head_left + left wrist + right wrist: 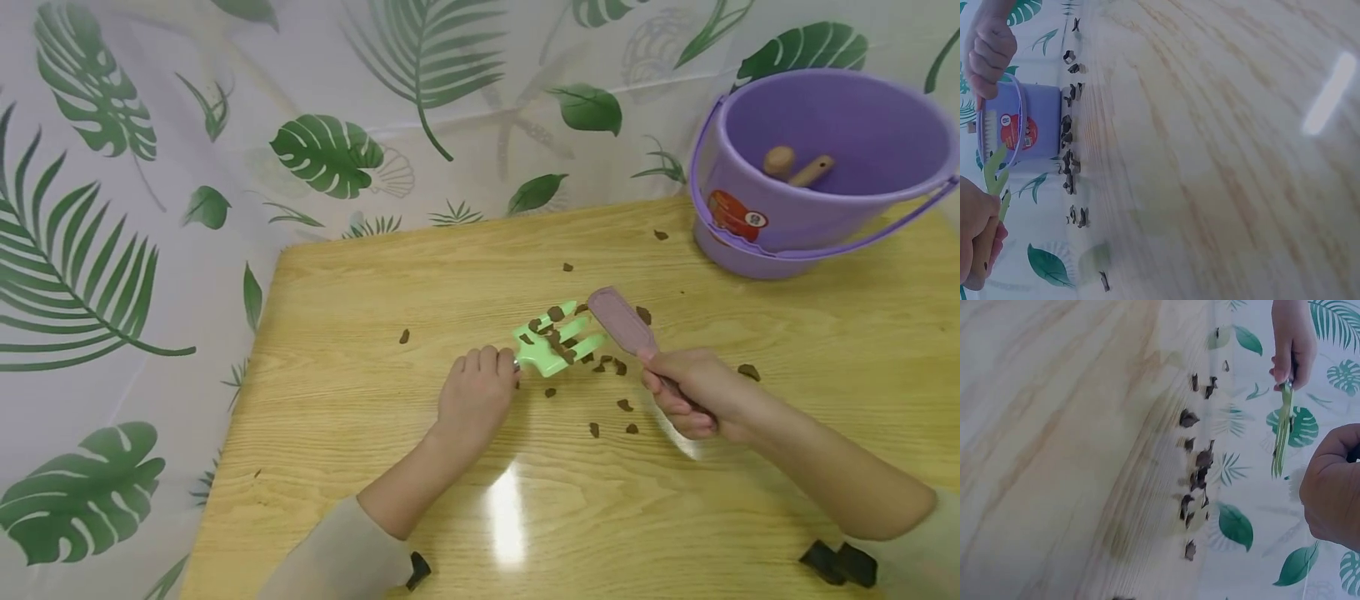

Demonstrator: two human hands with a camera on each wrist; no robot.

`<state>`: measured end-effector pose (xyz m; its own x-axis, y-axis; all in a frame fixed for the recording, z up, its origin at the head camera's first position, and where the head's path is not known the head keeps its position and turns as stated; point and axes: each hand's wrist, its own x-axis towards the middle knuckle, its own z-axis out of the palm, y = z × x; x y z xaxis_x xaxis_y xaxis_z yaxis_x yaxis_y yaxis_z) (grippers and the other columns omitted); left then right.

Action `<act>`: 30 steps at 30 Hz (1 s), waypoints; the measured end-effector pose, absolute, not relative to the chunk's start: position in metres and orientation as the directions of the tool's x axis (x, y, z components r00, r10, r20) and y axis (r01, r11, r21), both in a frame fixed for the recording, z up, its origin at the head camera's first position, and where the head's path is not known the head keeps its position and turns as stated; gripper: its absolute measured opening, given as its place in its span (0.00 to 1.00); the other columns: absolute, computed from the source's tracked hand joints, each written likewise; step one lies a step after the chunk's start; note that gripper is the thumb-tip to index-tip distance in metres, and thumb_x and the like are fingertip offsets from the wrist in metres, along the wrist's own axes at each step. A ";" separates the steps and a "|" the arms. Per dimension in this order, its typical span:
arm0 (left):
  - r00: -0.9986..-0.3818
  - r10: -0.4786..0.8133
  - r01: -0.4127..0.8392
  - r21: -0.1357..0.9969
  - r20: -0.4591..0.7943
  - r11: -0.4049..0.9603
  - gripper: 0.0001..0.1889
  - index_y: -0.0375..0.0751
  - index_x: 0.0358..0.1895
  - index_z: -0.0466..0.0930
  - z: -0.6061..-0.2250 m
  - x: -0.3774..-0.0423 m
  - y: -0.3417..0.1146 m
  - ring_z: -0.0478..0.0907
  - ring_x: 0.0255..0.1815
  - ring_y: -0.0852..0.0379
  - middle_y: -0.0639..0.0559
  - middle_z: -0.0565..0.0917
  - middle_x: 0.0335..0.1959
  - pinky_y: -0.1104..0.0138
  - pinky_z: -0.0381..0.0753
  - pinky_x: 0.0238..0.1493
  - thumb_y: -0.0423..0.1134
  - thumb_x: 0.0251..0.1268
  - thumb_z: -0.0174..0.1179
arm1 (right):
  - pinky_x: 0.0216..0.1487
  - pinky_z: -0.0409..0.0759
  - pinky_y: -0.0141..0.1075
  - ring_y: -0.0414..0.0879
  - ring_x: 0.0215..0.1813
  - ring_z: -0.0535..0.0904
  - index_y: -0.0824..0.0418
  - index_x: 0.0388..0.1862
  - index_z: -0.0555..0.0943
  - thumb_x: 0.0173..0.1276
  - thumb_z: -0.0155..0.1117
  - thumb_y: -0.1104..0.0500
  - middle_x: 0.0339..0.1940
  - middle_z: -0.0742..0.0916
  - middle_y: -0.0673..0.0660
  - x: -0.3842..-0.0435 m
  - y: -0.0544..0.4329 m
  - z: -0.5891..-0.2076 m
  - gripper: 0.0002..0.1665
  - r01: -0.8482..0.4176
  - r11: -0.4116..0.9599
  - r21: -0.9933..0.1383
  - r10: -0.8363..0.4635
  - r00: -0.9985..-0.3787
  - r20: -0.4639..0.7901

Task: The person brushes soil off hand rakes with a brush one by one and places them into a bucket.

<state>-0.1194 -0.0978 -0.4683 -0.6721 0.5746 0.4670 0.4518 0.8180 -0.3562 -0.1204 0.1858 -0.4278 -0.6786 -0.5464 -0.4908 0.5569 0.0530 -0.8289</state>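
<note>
My left hand (474, 396) grips a small green hand fork (542, 357) by its wooden handle (984, 253), tines pointing right over the table. Several brown chips (556, 314) lie on the tines. My right hand (697, 392) holds a mauve brush (621, 320) by the handle, fingers curled round it. Its flat back faces up in the head view, the head close to the tine tips. White bristles (990, 134) show in the left wrist view. More brown chips (620, 367) lie scattered beneath and around the fork and brush.
A purple bucket (795, 217) with its handle down stands at the back right, two wooden handles (812, 172) inside. Single chips lie farther off, one at the left (405, 337) and one near the bucket (661, 235). A leaf-patterned cloth (315, 67) hangs behind the wooden table (337, 292).
</note>
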 end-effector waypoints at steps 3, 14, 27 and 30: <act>-0.656 0.583 0.456 -0.364 0.480 0.812 0.14 0.39 0.36 0.77 -0.469 -0.120 -0.096 0.70 0.21 0.61 0.52 0.76 0.24 0.74 0.71 0.21 0.46 0.73 0.49 | 0.09 0.49 0.33 0.33 0.07 0.59 0.56 0.23 0.67 0.77 0.41 0.46 0.09 0.67 0.45 -0.120 0.178 -0.425 0.23 0.572 0.041 -0.819 -0.582 -0.653 -0.485; -0.632 0.603 0.469 -0.379 0.486 0.798 0.15 0.41 0.34 0.78 -0.466 -0.121 -0.087 0.71 0.21 0.62 0.53 0.76 0.23 0.75 0.70 0.21 0.48 0.72 0.49 | 0.07 0.52 0.28 0.33 0.07 0.58 0.57 0.22 0.67 0.76 0.45 0.45 0.09 0.65 0.45 -0.115 0.144 -0.417 0.24 0.618 0.028 -0.786 -0.664 -0.576 -0.477; -0.619 0.620 0.481 -0.390 0.483 0.785 0.13 0.40 0.28 0.77 -0.470 -0.120 -0.079 0.70 0.20 0.62 0.52 0.77 0.22 0.75 0.71 0.21 0.45 0.66 0.58 | 0.07 0.53 0.26 0.31 0.07 0.58 0.55 0.20 0.66 0.75 0.45 0.45 0.08 0.66 0.43 -0.107 0.129 -0.425 0.24 0.673 -0.012 -0.739 -0.724 -0.516 -0.458; -0.614 0.626 0.489 -0.391 0.480 0.780 0.13 0.40 0.29 0.77 -0.470 -0.119 -0.080 0.70 0.20 0.63 0.53 0.76 0.21 0.75 0.70 0.21 0.46 0.65 0.59 | 0.07 0.54 0.25 0.31 0.07 0.58 0.55 0.20 0.67 0.75 0.45 0.44 0.08 0.66 0.43 -0.107 0.130 -0.427 0.24 0.667 -0.010 -0.745 -0.716 -0.525 -0.461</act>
<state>-0.1189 -0.0800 -0.4702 -0.6143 0.6261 0.4803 0.4889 0.7798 -0.3910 -0.1073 0.1296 -0.4269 -0.5248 -0.7158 -0.4606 0.6673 -0.0101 -0.7447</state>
